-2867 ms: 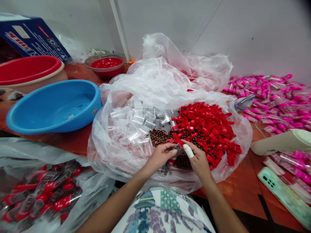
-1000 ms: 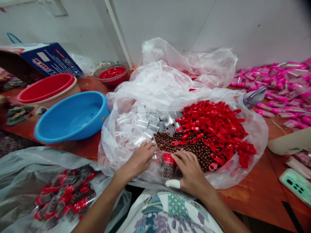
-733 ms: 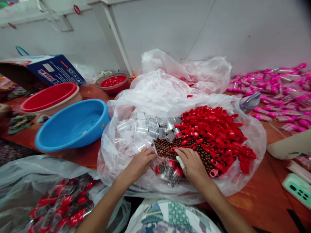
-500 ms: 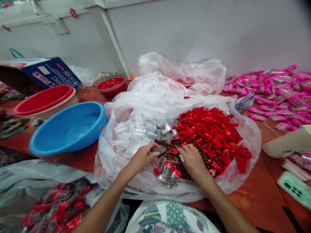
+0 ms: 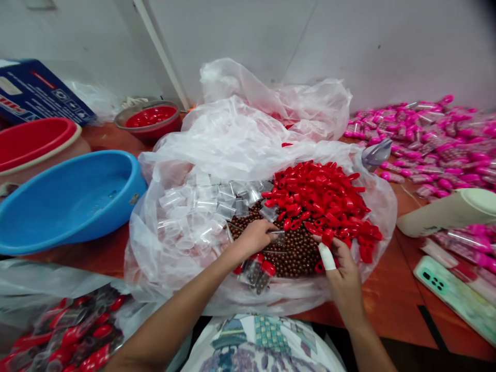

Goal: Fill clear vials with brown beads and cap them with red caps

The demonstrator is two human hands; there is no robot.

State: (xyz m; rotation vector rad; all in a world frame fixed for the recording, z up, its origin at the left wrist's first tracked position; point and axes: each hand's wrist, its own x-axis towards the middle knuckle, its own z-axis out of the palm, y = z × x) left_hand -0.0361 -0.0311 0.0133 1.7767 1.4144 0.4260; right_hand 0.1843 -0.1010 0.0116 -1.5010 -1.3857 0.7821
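The clear cup (image 5: 278, 236) is above the brown balls (image 5: 294, 253), about in the middle of the open plastic bag. The left hand (image 5: 256, 237) pinches it with nearly closed fingers, and the cup sticks out past the fingertips to the right. The right hand (image 5: 339, 263), with a white wrap (image 5: 327, 257) on one digit, has a red cap (image 5: 327, 237) between thumb and finger, in a narrow pinch. The two hands are apart, and brown balls fill the space between them.

Just below the left hand lie some capped cups (image 5: 253, 271), near the front edge of the plastic bag (image 5: 349, 290). Behind the hands, the loose cups (image 5: 209, 206) are at left and the pile of red caps (image 5: 318, 196) at right, so the room for moving is mostly over the balls.

At left, the blue basin (image 5: 96, 199) has its rim close against the bag; whether they touch, I cannot tell. At right, a strip of table (image 5: 382, 305) shows between the bag and the phone (image 5: 457, 294). The bottle (image 5: 445, 214) lies with its end near the bag edge.
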